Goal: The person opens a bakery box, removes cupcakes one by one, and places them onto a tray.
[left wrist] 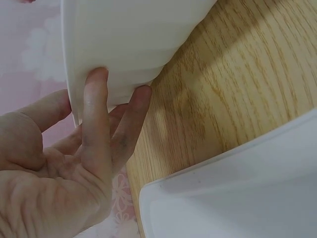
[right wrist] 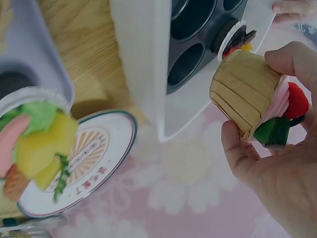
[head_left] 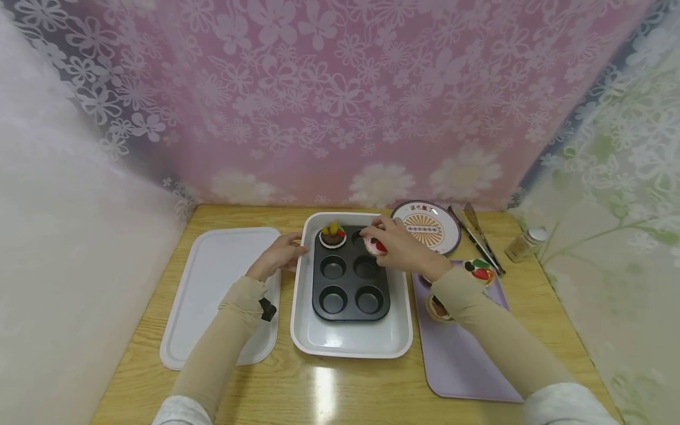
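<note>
My right hand (head_left: 399, 243) holds a cupcake (right wrist: 243, 87) by its side, over the far right cup of a dark muffin tin (head_left: 351, 283). The cupcake has a tan pleated wrapper, pink cream, and red and green toppings; the right wrist view shows it tilted, topping toward the palm. Inside a deep white tray (head_left: 340, 342) sits the tin. A chocolate cupcake (head_left: 333, 236) with yellow and red toppings fills the far left cup. At the tray's left side, my left hand (head_left: 277, 255) grips the rim, its thumb at the edge and fingers against the outer wall (left wrist: 124, 44).
A flat white tray (head_left: 220, 283) lies to the left. On the right, a purple tray (head_left: 457, 366) carries several cakes, partly hidden by my right forearm. Behind it are a patterned plate (head_left: 425, 227), tongs and other utensils (head_left: 480, 236), and a small jar (head_left: 526, 245).
</note>
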`<control>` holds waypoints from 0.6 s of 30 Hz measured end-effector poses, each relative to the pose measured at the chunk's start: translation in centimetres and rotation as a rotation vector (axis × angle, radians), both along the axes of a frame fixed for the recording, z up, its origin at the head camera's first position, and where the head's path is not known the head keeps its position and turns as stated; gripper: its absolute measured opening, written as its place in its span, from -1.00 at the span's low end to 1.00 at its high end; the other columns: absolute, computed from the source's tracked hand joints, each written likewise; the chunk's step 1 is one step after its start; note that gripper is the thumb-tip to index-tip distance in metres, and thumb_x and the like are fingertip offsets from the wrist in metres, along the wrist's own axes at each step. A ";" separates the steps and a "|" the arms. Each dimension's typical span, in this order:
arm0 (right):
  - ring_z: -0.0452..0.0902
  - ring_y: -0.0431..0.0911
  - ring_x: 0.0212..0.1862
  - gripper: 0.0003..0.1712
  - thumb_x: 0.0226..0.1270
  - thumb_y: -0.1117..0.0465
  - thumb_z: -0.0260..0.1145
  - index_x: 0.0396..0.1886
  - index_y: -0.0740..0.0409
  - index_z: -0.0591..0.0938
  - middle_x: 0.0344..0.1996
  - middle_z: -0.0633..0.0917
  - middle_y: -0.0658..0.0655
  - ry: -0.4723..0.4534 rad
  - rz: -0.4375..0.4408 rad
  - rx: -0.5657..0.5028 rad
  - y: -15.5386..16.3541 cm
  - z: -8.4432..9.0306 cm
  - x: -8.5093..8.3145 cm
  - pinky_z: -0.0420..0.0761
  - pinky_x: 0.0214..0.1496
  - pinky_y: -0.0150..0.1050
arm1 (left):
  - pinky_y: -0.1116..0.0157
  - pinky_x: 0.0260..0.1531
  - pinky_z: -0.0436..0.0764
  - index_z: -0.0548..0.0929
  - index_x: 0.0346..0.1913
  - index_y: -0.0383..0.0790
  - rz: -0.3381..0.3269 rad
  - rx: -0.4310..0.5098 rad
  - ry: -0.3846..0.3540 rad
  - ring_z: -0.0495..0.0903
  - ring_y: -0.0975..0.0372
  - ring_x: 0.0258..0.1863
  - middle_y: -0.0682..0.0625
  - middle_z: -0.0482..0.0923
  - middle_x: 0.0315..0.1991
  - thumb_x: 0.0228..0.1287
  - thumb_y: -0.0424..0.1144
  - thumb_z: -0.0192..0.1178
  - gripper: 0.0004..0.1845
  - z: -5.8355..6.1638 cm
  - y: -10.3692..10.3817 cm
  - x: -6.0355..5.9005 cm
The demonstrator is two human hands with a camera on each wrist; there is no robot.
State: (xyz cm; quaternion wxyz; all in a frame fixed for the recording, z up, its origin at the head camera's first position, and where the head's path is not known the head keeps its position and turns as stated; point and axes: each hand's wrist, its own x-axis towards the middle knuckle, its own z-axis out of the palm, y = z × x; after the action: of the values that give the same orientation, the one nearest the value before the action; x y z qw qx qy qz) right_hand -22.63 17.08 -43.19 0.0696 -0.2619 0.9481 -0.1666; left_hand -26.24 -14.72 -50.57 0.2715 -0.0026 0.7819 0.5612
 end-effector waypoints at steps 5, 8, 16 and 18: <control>0.27 0.16 0.10 -0.30 0.16 0.26 0.39 0.32 -0.19 0.46 0.29 0.32 0.17 0.036 -0.015 0.005 1.9 0.3 0.4 0.48 -0.14 -0.10 | 0.18 -0.24 0.74 0.21 0.49 -0.03 -0.001 -0.013 -0.010 0.63 -0.07 0.09 -0.21 0.41 0.33 0.44 -0.21 0.10 -0.39 -0.2 0.0 -0.2; 0.27 0.18 0.16 -0.29 0.15 0.25 0.41 0.33 -0.16 0.45 0.28 0.33 0.19 0.041 -0.025 -0.003 3.1 0.4 0.8 0.48 -0.04 -0.02 | 0.17 -0.23 0.74 0.21 0.49 -0.03 0.001 -0.009 -0.018 0.63 -0.08 0.09 -0.24 0.38 0.36 0.44 -0.22 0.10 -0.39 -0.4 0.0 -0.3; 0.24 0.29 0.28 -0.31 0.10 0.26 0.41 0.30 -0.04 0.49 0.24 0.36 0.26 0.090 -0.032 -0.028 5.9 0.3 1.3 0.34 0.24 0.26 | 0.12 -0.21 0.74 0.23 0.48 -0.04 0.012 0.004 -0.027 0.63 -0.08 0.08 -0.24 0.38 0.36 0.44 -0.24 0.09 -0.41 -0.5 0.1 -0.3; 0.23 0.30 0.24 -0.31 0.09 0.27 0.41 0.29 -0.04 0.50 0.25 0.36 0.26 0.098 -0.046 -0.025 6.5 0.3 1.5 0.41 0.12 0.20 | 0.12 -0.20 0.74 0.24 0.48 -0.03 0.012 0.002 -0.028 0.64 -0.07 0.08 -0.22 0.38 0.37 0.44 -0.23 0.09 -0.41 -0.5 0.2 -0.4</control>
State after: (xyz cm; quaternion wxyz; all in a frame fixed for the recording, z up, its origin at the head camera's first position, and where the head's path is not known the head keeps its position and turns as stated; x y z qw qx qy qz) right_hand -21.10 23.61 -42.93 0.0158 -0.2485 0.9540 -0.1670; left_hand -26.59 -14.56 -51.04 0.2791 -0.0148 0.7776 0.5633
